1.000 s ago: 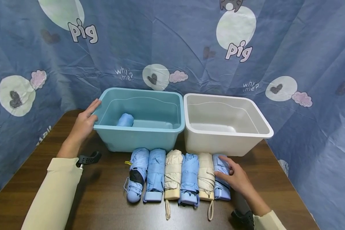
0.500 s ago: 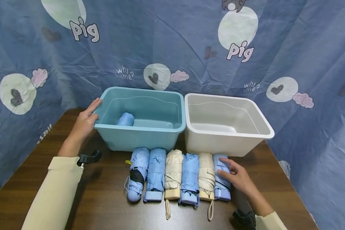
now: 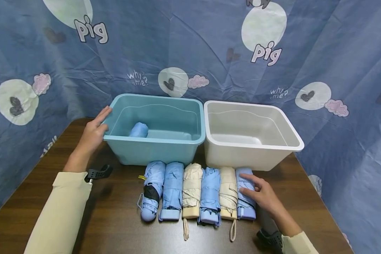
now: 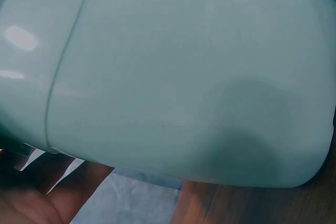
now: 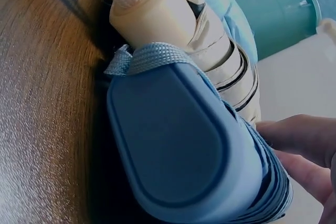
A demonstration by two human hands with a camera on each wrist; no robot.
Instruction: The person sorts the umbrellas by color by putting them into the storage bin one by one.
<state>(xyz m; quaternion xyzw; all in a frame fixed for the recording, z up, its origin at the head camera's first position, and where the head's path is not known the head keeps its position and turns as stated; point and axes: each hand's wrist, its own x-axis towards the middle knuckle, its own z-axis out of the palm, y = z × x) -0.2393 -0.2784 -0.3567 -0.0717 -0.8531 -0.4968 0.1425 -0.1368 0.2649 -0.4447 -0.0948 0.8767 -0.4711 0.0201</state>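
In the head view my left hand [image 3: 92, 132] lies against the left end of the teal bin [image 3: 153, 153], its fingers stretched along the rim. The left wrist view has those fingers [image 4: 47, 187] below the bin's smooth wall. Toward the right, my right hand [image 3: 262, 192] rests its thumb and forefinger on a folded blue umbrella [image 3: 246, 203], the last one in a row. Seen from the right wrist, this umbrella's flat blue handle end fills the middle, with fingertips on its wrapped cloth. A cream umbrella [image 3: 228, 192] lies directly beside it.
Several more folded umbrellas, blue [image 3: 172, 190] and cream [image 3: 191, 188], lie side by side before the bins. One blue umbrella [image 3: 139, 130] is inside the teal bin. A white bin [image 3: 241, 155] stands right of it. Behind the wooden table [image 3: 120, 225] hangs a printed blue cloth [image 3: 209, 42].
The right thumb and forefinger have shifted slightly to the right over the blue umbrella. My left hand keeps its place at the teal bin.
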